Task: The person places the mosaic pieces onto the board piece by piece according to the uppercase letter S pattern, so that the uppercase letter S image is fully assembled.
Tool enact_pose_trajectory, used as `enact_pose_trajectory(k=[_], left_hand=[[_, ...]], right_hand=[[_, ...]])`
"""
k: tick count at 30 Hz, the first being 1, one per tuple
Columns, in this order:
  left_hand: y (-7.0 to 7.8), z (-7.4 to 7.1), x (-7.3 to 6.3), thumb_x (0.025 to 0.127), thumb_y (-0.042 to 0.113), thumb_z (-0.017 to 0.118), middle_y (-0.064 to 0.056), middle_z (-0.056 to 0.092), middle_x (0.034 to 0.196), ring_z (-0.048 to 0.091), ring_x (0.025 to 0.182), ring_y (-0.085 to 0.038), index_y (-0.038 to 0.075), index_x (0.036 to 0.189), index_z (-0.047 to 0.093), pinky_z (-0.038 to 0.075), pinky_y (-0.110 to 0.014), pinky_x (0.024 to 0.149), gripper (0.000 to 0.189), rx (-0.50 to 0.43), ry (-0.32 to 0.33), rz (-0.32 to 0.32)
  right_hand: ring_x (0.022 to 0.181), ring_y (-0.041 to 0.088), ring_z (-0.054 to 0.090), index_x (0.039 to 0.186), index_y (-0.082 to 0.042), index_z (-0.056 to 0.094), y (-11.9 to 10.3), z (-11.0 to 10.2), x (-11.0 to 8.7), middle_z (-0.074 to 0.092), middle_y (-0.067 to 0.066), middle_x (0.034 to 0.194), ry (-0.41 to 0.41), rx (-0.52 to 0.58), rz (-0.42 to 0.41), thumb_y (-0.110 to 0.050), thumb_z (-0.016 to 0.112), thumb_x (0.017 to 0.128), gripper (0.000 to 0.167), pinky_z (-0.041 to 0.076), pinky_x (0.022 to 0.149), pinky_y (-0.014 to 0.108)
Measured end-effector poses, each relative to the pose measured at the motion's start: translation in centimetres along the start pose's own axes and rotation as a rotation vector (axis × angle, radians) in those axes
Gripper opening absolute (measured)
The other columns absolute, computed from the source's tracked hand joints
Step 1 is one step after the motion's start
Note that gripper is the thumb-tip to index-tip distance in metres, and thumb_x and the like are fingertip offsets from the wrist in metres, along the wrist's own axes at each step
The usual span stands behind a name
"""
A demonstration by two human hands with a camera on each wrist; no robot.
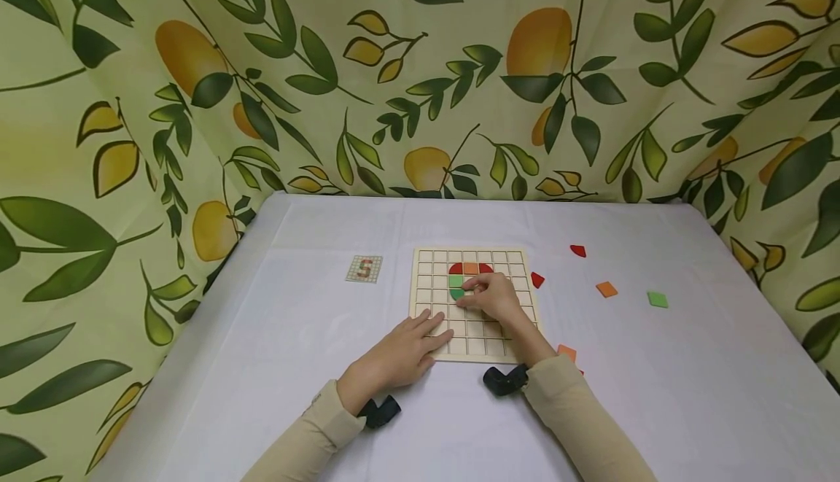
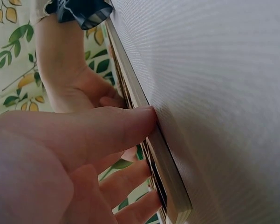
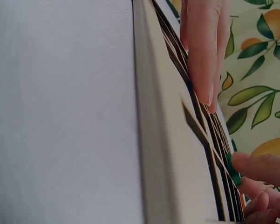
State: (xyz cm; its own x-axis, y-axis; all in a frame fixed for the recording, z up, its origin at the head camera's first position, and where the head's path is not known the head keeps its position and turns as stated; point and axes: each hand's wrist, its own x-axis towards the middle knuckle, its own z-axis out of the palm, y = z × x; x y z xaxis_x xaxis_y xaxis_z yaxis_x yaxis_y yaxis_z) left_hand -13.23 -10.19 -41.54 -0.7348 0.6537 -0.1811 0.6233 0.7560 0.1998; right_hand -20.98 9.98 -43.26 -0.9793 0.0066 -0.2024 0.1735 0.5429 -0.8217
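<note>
A square wooden grid board (image 1: 482,327) lies on the table. My left hand (image 1: 400,351) rests with spread fingers on its lower left corner; in the left wrist view, the thumb (image 2: 130,123) touches the near edge. My right hand (image 1: 495,298) reaches over the board, its thumb and a fingertip pinching a dark green rounded tile (image 1: 456,294) (image 3: 233,168). Directly above that tile sits a light green square tile (image 1: 456,280). Along the top of the pattern are a red rounded tile (image 1: 456,269), an orange square (image 1: 470,268) and another red tile (image 1: 485,268).
A small pattern card (image 1: 364,269) with an S shape lies left of the board. Loose tiles lie to the right: red ones (image 1: 577,251) (image 1: 537,279), orange squares (image 1: 607,289) (image 1: 566,352) and a light green square (image 1: 658,299). A patterned curtain (image 1: 394,117) hangs behind the table.
</note>
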Motion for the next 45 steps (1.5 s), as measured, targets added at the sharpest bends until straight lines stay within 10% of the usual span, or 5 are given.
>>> enact_pose_trajectory(k=[45], left_hand=[[-0.1,0.2,0.1,0.099,0.025,0.052,-0.006,0.032,0.159,0.029,0.149,-0.029,0.022,0.147,0.042,0.032,-0.046,0.120,0.050,-0.005,0.007,0.003]], right_hand=[[0.066,0.015,0.043,0.102,-0.001,0.073,-0.3,-3.6,-1.8,0.046,-0.002,0.063,-0.074,-0.004,-0.094,-0.017,0.076,0.081,0.027,0.034,0.053,0.022]])
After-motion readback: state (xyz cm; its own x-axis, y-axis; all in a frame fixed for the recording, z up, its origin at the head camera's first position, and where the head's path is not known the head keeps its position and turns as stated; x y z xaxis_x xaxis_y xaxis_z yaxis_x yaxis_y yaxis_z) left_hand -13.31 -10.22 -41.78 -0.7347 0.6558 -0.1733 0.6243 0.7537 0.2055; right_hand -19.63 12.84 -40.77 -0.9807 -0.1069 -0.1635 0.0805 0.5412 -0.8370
